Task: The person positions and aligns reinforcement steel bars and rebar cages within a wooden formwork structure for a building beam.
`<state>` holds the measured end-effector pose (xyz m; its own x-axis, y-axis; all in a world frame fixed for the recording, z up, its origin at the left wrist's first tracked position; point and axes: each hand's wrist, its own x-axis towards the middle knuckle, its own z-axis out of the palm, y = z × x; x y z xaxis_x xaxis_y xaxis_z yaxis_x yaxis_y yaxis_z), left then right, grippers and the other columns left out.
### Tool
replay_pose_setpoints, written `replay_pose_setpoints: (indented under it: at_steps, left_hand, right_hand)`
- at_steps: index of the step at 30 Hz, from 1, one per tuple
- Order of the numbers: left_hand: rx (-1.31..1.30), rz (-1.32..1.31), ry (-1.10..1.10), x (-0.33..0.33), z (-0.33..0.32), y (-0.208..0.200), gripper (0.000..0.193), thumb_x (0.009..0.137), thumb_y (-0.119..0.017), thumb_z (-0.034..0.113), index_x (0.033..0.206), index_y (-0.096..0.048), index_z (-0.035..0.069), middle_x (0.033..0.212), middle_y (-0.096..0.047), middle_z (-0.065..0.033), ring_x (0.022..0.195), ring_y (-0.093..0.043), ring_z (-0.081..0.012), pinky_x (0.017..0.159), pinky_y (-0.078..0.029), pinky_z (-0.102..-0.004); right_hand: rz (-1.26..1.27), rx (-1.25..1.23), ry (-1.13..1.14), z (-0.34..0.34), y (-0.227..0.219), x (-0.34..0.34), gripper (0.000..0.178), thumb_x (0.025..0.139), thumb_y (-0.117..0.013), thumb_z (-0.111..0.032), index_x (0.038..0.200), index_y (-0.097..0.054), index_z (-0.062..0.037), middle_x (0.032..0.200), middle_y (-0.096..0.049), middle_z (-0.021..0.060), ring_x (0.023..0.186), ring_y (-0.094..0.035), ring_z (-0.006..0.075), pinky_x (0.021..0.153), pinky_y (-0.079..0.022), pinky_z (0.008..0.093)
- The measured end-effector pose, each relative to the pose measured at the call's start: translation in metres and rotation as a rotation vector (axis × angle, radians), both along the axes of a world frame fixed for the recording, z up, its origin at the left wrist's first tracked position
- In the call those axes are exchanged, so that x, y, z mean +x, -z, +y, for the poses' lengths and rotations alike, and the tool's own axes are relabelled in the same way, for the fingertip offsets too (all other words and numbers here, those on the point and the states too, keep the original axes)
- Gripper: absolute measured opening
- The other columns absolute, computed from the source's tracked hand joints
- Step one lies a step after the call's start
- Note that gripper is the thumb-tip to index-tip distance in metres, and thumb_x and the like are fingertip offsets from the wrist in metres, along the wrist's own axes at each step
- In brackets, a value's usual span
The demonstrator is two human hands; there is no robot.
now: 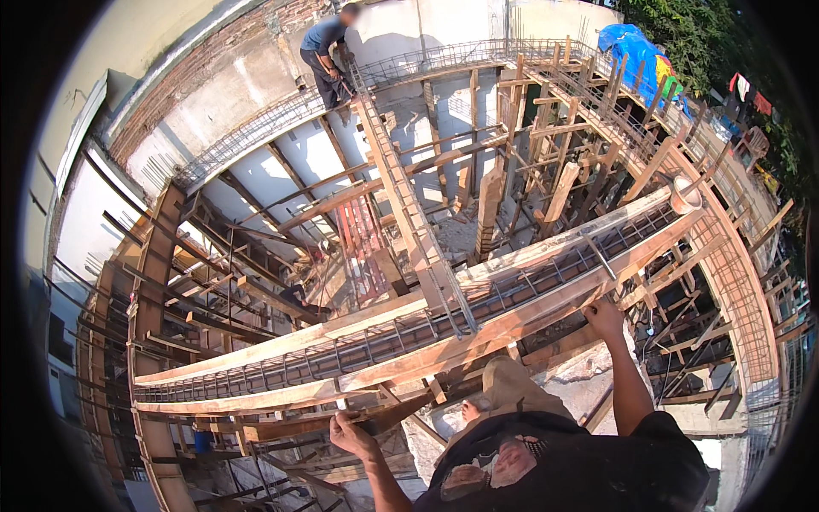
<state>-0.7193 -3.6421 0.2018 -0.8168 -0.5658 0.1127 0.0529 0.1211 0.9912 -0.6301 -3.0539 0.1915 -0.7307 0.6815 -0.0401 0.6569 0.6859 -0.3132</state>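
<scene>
In front of me runs a long wooden beam form (512,331) with a steel rebar cage (358,348) lying between its two side boards. My left hand (352,435) is below the near board, its fingers curled closed round a small dark thing that I cannot make out. Closer to the form, my right hand (604,317) is closed beside the near board's lower edge. Whatever its fingers hold, if anything, is hidden. A narrower form with rebar (401,179) meets the long one from the far side.
Another person (327,55) bends over the narrower form's far end. A bucket (685,196) sits at the long form's right end. Timber props (559,192) crowd the drop beyond. My bare foot (471,411) shows below the near board. A blue tarp (636,51) lies far right.
</scene>
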Motion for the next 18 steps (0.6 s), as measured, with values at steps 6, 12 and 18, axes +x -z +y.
replay_pose_setpoints:
  at_steps: [6, 12, 18]
  left_hand:
    - [0.074, 0.006, 0.010, 0.000, 0.021, -0.025, 0.038, 0.098, -0.052, 0.028, 0.074, -0.056, -0.001, 0.064, -0.055, -0.0035, 0.061, -0.048, -0.0116, 0.057, -0.041, -0.0299]
    - [0.080, 0.001, -0.053, -0.001, 0.020, -0.009, 0.042, 0.097, -0.058, 0.038, 0.081, -0.056, 0.000, 0.072, -0.051, -0.0008, 0.067, -0.044, -0.0122, 0.063, -0.041, -0.0316]
    - [0.344, 0.214, -0.186, 0.010, -0.043, 0.074, 0.042, 0.096, -0.056, 0.039, 0.110, -0.058, 0.000, 0.093, -0.060, -0.0058, 0.076, -0.055, -0.0185, 0.069, -0.047, -0.0329]
  right_hand:
    - [0.029, -0.102, 0.006, -0.005, -0.013, 0.006, 0.027, 0.085, -0.069, -0.031, 0.101, -0.073, -0.0098, 0.089, -0.072, 0.0097, 0.085, -0.069, 0.0276, 0.075, -0.054, 0.0393]
    - [1.023, -0.796, 0.249, 0.015, -0.001, 0.057, 0.022, 0.095, -0.063, -0.017, 0.113, -0.066, -0.0047, 0.099, -0.064, -0.0010, 0.089, -0.059, 0.0096, 0.079, -0.048, 0.0255]
    - [0.579, -1.066, 0.497, 0.012, 0.088, 0.256, 0.027, 0.093, -0.061, -0.018, 0.114, -0.061, -0.0012, 0.087, -0.065, 0.0053, 0.074, -0.062, 0.0122, 0.064, -0.049, 0.0257]
